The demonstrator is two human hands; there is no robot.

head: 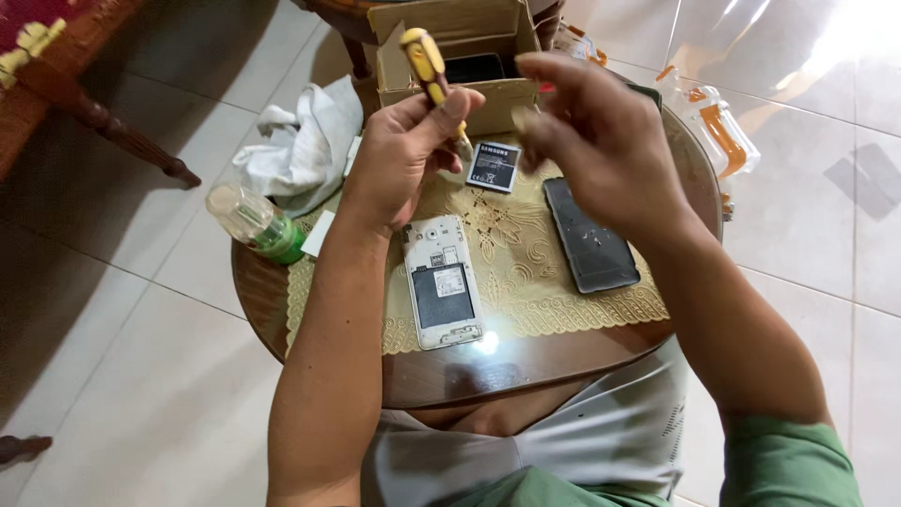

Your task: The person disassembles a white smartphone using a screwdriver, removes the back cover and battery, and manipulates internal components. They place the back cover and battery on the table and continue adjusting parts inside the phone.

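My left hand (405,150) is raised above the small round table (469,371) and grips a screwdriver with a yellow handle (427,61), tip pointing down. My right hand (591,131) hovers beside it with fingertips pinched near the tool's tip; whether it holds something tiny I cannot tell. Below the hands lies a white phone with its back removed (443,282), the empty battery bay showing. A loose dark battery (495,166) lies further away. The dark back cover (589,235) rests to the right.
A cream lace mat (511,282) covers the tabletop. A clear bottle with green liquid (255,223) lies at the left edge, a white cloth (305,145) behind it, an open cardboard box (460,56) at the far side. Plastic packages with orange parts (718,127) lie right.
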